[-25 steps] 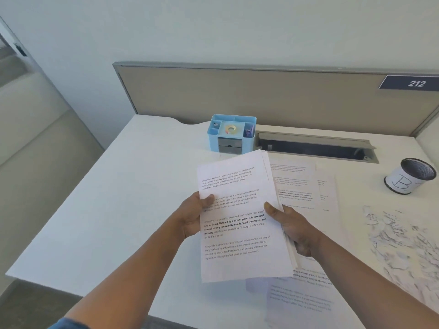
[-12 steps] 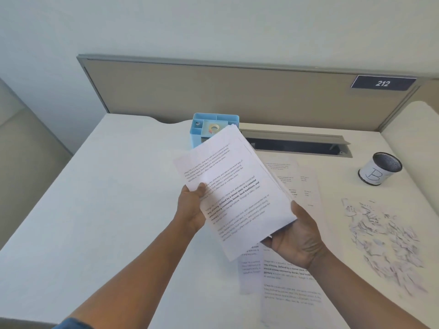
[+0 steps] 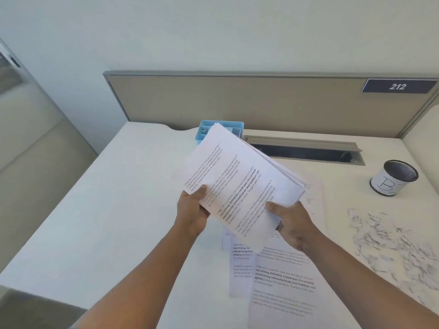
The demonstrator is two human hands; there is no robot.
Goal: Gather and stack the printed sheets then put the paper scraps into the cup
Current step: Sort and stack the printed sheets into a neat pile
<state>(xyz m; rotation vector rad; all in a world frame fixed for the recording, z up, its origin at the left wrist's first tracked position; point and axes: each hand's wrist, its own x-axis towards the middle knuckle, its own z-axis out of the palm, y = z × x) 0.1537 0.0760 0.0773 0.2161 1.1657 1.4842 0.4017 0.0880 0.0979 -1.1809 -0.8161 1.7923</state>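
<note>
Left hand (image 3: 193,211) and right hand (image 3: 291,223) grasp tilted sheet stack (image 3: 240,184); square edges before adding loose sheets (image 3: 282,288) lying near.

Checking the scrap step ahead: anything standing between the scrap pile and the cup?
Nothing visible. The paper scraps lie on bare desk just in front of the cup, apart from it. Both hands, left hand and right hand, hold the stack of sheets.
</note>
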